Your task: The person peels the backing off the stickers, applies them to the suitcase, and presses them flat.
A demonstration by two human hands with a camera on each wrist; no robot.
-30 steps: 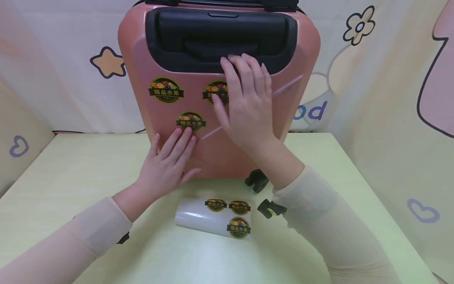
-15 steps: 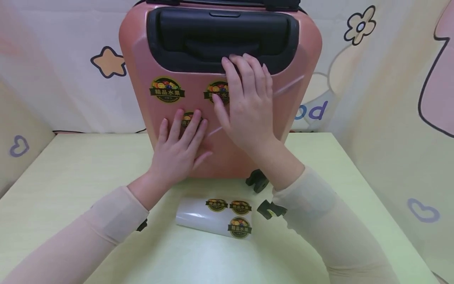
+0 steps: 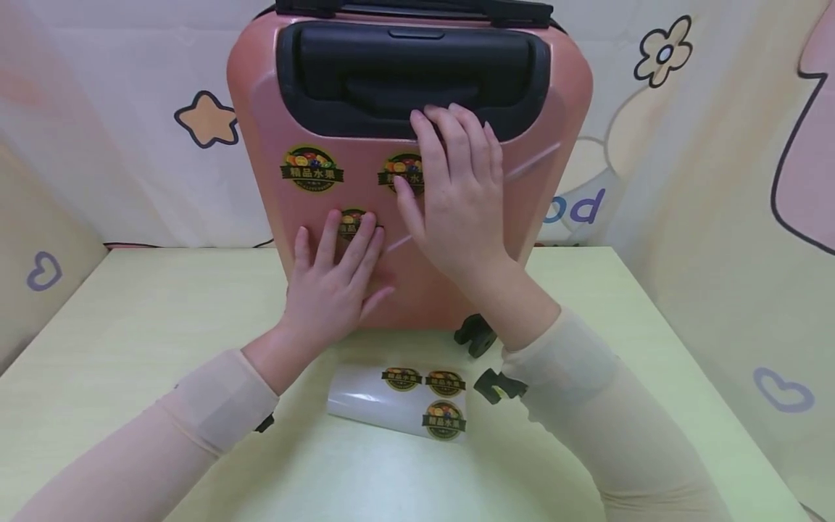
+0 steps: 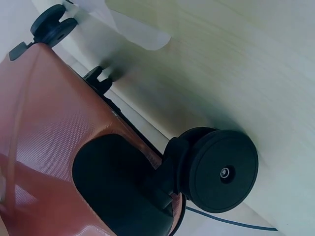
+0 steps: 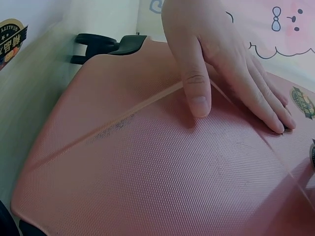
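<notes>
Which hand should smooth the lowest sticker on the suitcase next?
Probably the left hand: its fingers partly cover the lowest sticker on the suitcase. The right hand is higher up, with its fingertips at the black handle panel.

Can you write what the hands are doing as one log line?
left hand: fingers over lower sticker on pink suitcase | right hand: touching suitcase | sticker sheet: on table, three stickers showing
</notes>
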